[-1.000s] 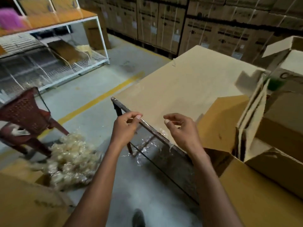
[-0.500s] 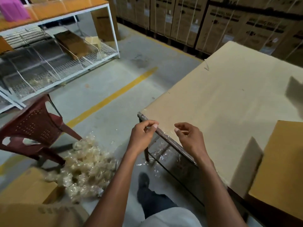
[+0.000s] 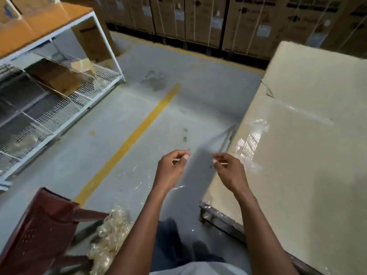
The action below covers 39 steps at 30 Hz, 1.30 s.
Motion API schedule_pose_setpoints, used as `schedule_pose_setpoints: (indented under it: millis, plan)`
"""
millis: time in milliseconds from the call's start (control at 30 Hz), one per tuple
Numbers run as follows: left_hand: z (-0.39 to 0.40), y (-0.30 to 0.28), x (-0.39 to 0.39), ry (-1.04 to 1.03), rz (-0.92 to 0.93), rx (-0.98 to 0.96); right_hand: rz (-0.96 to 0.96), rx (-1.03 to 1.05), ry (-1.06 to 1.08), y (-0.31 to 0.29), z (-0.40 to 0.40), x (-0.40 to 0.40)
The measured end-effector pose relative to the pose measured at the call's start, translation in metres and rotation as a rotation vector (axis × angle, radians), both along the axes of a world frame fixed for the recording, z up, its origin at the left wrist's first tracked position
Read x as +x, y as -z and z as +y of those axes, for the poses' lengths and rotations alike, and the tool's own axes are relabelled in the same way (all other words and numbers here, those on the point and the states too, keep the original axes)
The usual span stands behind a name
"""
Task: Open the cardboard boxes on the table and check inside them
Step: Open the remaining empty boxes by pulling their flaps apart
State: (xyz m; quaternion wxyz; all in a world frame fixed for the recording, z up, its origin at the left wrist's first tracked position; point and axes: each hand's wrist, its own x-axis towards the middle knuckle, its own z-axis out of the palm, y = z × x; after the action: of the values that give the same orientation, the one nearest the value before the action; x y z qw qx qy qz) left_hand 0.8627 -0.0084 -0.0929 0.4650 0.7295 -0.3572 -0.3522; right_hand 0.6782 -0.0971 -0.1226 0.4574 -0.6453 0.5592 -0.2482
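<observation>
**A:** Head view puts your 2 hands out over the floor, just left of the table (image 3: 309, 135). Why hold them up like that?

**B:** My guess is you're handling a strip of clear tape. Your left hand (image 3: 172, 169) has thumb and forefinger pressed together, the other fingers curled under. Your right hand (image 3: 228, 171) pinches the same way. Something thin and pale shows at each pinch, though I can't tell whether 1 strip runs between them; the gap looks bare.

**A:** Where would it go?

**B:** Probably onto the heap of crumpled clear tape (image 3: 111, 233) on the floor, left of the table's near corner and beside the red plastic chair (image 3: 39, 231). That heap reads as your scrap pile, which would explain turning away from the table.

**A:** And the boxes you're meant to open?

**B:** No box shows on the table. Only its bare tan top is visible, with a glossy film patch near the edge. The boxes must sit further right, out of sight, so well apart from both hands. The strapped cartons (image 3: 198, 18) behind the table stand against the wall, not on it.

**A:** So what's next?

**B:** Likely drop the scrap, then turn back right.
</observation>
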Motion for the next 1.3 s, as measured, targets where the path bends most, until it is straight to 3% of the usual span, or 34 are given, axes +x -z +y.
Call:
schedule_pose_setpoints:
  millis: [300, 533, 800, 1100, 1300]
  plan:
    - [-0.142, 0.014, 0.146, 0.370, -0.022, 0.005, 0.036, 0.009, 0.265, 0.017, -0.087, 0.127]
    - [-0.239, 0.023, 0.206, 0.453, 0.064, 0.039, -0.039, 0.048, 0.458, 0.016, -0.146, 0.173]
    - [-0.389, 0.039, 0.214, 0.619, 0.086, 0.085, -0.142, 0.061, 0.711, 0.043, -0.285, 0.193]
    - [-0.644, 0.004, 0.175, 0.714, 0.088, 0.042, -0.126, 0.013, 0.752, 0.012, -0.531, 0.152]
    - [-0.785, 0.010, 0.157, 0.749, 0.144, 0.042, -0.105, 0.018, 0.781, 0.018, -0.658, 0.133]
